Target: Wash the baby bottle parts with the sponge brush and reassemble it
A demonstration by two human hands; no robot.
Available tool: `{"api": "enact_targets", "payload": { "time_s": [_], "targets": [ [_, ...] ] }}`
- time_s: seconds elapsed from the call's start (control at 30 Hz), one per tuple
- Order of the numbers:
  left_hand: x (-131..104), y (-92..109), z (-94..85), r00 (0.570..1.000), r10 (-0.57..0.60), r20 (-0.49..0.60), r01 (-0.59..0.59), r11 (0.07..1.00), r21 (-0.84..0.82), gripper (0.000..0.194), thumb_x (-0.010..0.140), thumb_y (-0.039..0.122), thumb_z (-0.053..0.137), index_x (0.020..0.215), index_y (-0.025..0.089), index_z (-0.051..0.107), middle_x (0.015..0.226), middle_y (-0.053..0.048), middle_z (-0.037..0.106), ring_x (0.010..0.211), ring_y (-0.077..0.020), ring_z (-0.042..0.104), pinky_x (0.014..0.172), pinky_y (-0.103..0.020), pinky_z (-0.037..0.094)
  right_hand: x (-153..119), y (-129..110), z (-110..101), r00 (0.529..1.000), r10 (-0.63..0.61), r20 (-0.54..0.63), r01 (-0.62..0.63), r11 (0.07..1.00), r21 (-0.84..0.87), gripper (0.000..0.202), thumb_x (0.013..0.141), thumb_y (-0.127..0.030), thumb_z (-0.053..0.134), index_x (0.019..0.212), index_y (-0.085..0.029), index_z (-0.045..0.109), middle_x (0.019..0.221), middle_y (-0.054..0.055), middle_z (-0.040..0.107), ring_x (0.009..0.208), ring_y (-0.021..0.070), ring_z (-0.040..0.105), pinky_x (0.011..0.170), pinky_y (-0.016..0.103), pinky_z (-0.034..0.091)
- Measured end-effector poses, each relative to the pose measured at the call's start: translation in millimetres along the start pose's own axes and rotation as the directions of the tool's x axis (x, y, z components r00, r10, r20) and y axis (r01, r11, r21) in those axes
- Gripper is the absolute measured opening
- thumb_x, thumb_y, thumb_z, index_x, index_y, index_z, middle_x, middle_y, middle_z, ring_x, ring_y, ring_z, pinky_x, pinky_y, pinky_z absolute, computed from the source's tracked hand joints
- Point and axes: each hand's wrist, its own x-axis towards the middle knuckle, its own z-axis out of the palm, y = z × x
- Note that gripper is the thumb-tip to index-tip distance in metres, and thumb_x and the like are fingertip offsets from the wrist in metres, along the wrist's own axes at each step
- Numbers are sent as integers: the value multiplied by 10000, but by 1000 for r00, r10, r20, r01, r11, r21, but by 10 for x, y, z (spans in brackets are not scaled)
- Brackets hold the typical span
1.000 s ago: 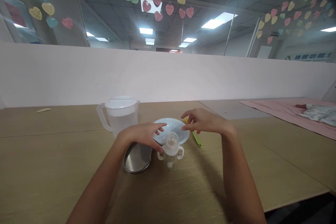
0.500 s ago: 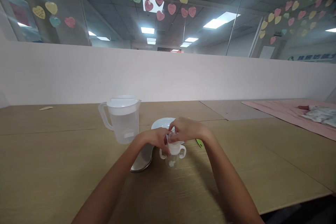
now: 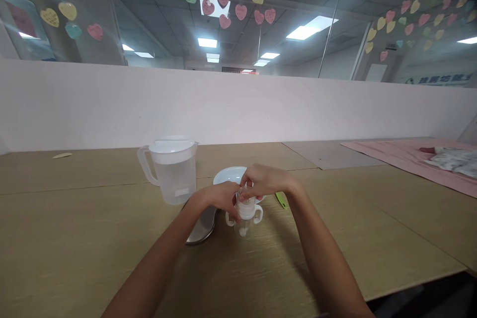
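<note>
A clear baby bottle point(image 3: 244, 227) with a white collar and two white side handles stands upright on the table, in front of a white plate point(image 3: 226, 175). My left hand point(image 3: 223, 198) is closed on the bottle's left side, at the collar. From above and to the right, my right hand point(image 3: 263, 181) pinches the bottle's top. The fingers partly hide the upper part of the bottle. A metal kidney-shaped tray point(image 3: 202, 227) lies to the left, partly under my left forearm. Just right of my right hand is a green utensil point(image 3: 281, 200).
A lidded translucent pitcher point(image 3: 175, 176) stands behind and left of my hands. On the right, a pink cloth point(image 3: 391, 151) carries a patterned fabric item point(image 3: 454, 160). A small flat piece point(image 3: 62, 155) lies far left. A pale wall point(image 3: 238, 107) borders the table's back.
The view has shifted slightly. Both hands stay at the bottle, with my right fingers changed a little at its top.
</note>
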Motion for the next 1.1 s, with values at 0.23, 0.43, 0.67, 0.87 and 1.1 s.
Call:
{"api": "enact_targets", "payload": {
  "time_s": [0.23,0.43,0.67,0.87,1.1],
  "targets": [
    [0,22,4,1000,-12,-22,12,1000,29,386,543,349,728,880,200,614,757,23,600,731,-173,568,614,-234,390,2,32,-32,1000,-9,30,7,999,48,381,736,-473,588,878,-126,661,800,60,671,556,135,613,462,199,408],
    [-1,34,3,1000,-1,-21,1,1000,18,359,538,358,729,823,193,588,738,23,567,709,-167,547,582,-231,378,4,38,-38,999,7,31,-9,998,57,362,733,-454,596,881,-132,669,798,58,674,567,139,620,471,197,410],
    [17,-2,9,997,64,-36,-63,998,24,387,527,335,739,839,188,563,738,26,546,704,-162,533,592,-229,376,12,90,-62,998,-14,56,8,995,103,404,746,-485,583,923,-133,673,779,57,675,577,139,623,491,196,413],
    [33,1,15,997,73,-35,-72,997,17,408,521,338,746,853,178,573,752,24,566,720,-162,541,595,-222,379,14,140,-65,997,10,70,-21,986,163,465,720,-528,605,990,-154,663,810,51,674,604,135,620,522,199,432],
    [52,-47,29,1000,26,-5,-26,999,-19,390,501,334,750,808,178,566,747,23,570,710,-158,549,576,-218,385,-110,-11,-66,998,46,-45,-42,996,84,420,736,-458,608,1014,-144,639,915,73,654,589,126,590,519,223,431]
  ]
}}
